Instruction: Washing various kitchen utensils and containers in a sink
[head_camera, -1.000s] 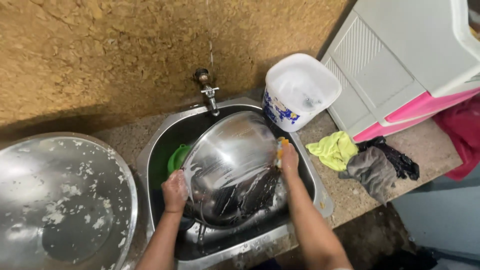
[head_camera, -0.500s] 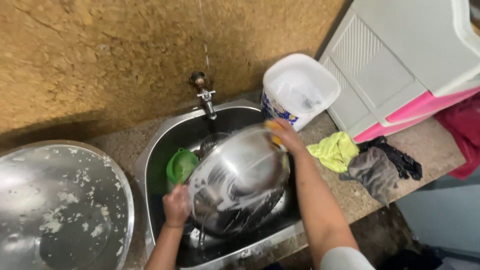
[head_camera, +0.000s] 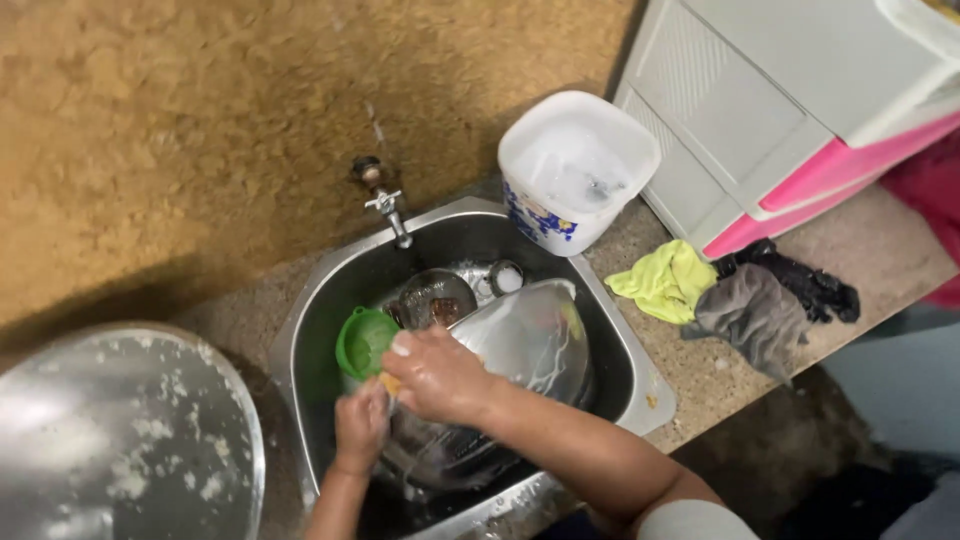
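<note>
Left hand (head_camera: 360, 427): clenched on rim of large soapy steel bowl (head_camera: 520, 350) (in sink (head_camera: 640, 380)) | Right hand (head_camera: 438, 374): grasps yellow sponge (head_camera: 389, 382) against bowl | White square tub (head_camera: 578, 170): blue-patterned label, behind sink

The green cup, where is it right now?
In the head view, the green cup lies inside the sink at its left, beside the right hand.

One view only — a camera worn on the person's head, looking steeply down from above and fairly close. It faces the sink (head_camera: 300, 340) set in the counter (head_camera: 860, 255), with the rough wall (head_camera: 200, 120) at the top edge — the person's forearms enter from the bottom of the frame.
</note>
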